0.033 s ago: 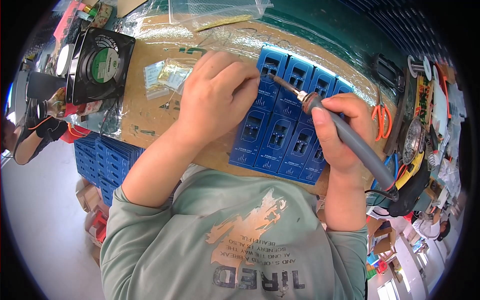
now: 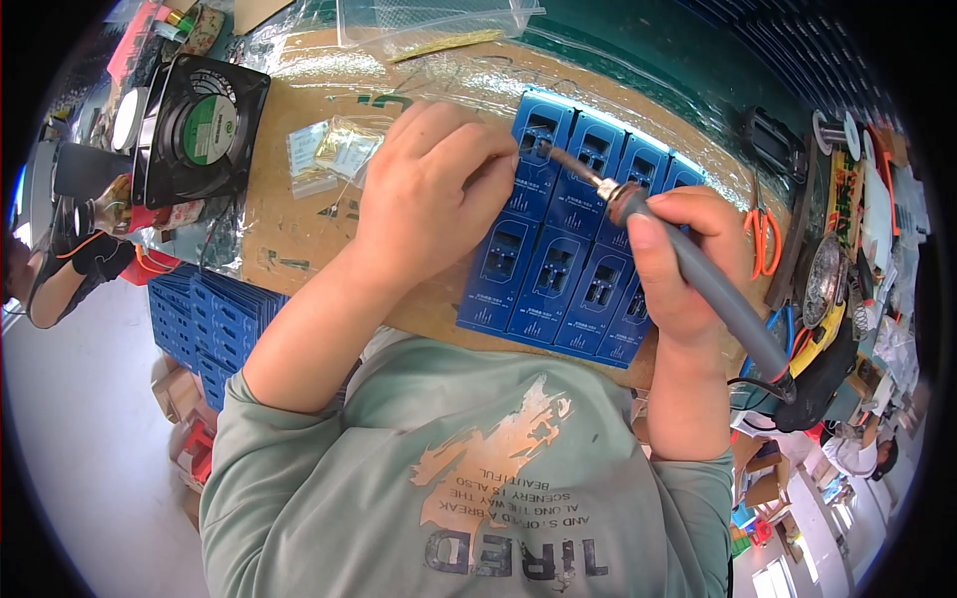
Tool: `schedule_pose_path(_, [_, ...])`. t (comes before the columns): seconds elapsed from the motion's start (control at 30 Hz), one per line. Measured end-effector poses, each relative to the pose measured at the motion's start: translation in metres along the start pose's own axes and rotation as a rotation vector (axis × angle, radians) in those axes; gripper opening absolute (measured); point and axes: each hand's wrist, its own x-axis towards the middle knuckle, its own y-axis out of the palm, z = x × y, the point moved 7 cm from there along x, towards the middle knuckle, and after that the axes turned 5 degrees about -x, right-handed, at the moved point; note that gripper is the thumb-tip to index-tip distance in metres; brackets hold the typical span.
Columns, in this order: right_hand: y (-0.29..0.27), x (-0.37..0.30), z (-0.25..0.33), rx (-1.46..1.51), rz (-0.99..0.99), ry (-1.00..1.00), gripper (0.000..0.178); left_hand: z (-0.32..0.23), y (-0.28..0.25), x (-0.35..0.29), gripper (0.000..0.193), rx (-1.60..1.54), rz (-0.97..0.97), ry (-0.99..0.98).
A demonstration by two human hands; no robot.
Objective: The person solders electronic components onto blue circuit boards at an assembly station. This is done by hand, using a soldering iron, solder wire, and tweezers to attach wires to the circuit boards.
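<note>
My right hand [image 2: 688, 259] grips a soldering iron [image 2: 736, 311] by its grey handle, the tip angled to the upper left. That tip is just over the top-left board of a blue circuit board panel [image 2: 580, 221], close to a cutout; whether it touches cannot be told. My left hand [image 2: 431, 189] is closed in a pinch at the panel's left edge, fingertips a short way from the iron's tip. A thin wire seems to run from those fingertips toward the tip, though most of it is hidden. The panel lies flat on a brown board [image 2: 299, 231].
Left of my left hand lies a clear bag of gold pins [image 2: 339, 148]. A black fan [image 2: 204, 130] stands at far left, above stacked blue boards [image 2: 214, 324]. A clear plastic box [image 2: 429, 22] is at the back. Orange-handled scissors [image 2: 763, 239] and a wire spool [image 2: 835, 132] lie right.
The soldering iron's tip has shifted slightly to the right, away from my left fingertips, with my right hand moving along. My left hand and the panel have stayed put.
</note>
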Motion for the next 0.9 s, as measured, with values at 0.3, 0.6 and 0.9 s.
schedule_pose_path(0.3, [0.002,-0.013,0.012,0.315,-0.002,0.156,0.038,-0.047,-0.014,-0.016,0.027,-0.207,0.098,0.144])
schedule_pose_path(0.6, [0.016,-0.035,0.053,0.223,0.142,0.036,0.042,-0.075,-0.014,-0.045,0.030,-0.384,0.075,0.098])
schedule_pose_path(0.9, [0.013,-0.053,0.055,0.185,0.157,0.014,0.043,-0.072,-0.026,-0.066,0.029,-0.288,0.172,0.133])
